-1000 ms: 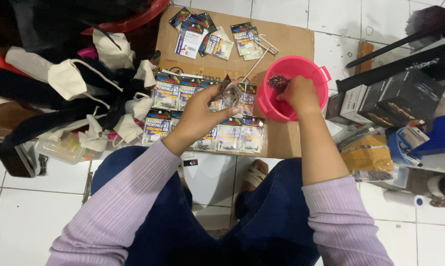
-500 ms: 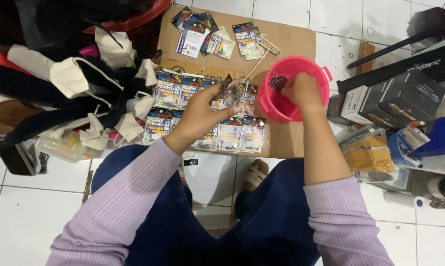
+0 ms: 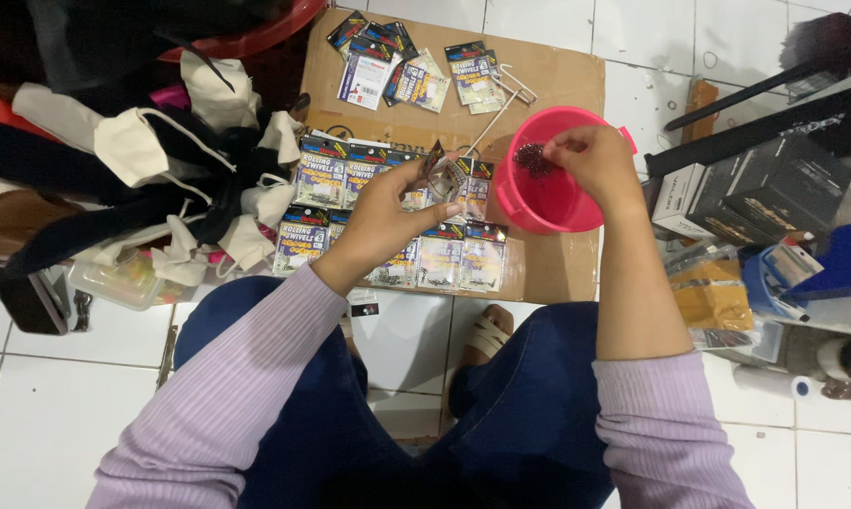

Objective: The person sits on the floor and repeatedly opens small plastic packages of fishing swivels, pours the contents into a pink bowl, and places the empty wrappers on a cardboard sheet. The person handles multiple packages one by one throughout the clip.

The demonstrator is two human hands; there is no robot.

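Note:
My left hand (image 3: 388,212) holds a small clear plastic packet (image 3: 444,176) pinched open above rows of similar packets (image 3: 388,221) laid on a cardboard sheet (image 3: 548,80). My right hand (image 3: 595,160) hovers over the rim of a pink bucket (image 3: 548,203), fingers pinched together near a clump of small dark metal pieces (image 3: 537,158) inside it. Whether the fingers hold any of the pieces is too small to tell.
More packets (image 3: 397,71) and a thin white wire hook (image 3: 501,94) lie at the cardboard's far end. A heap of cloth pouches (image 3: 152,160) sits left. Black boxes (image 3: 755,188), a blue tool (image 3: 835,259) and yellow bags (image 3: 708,297) crowd the right.
My right hand has risen out of the bucket and shifted slightly right, fingers now pinched above the rim. My left hand with the packet has stayed in place.

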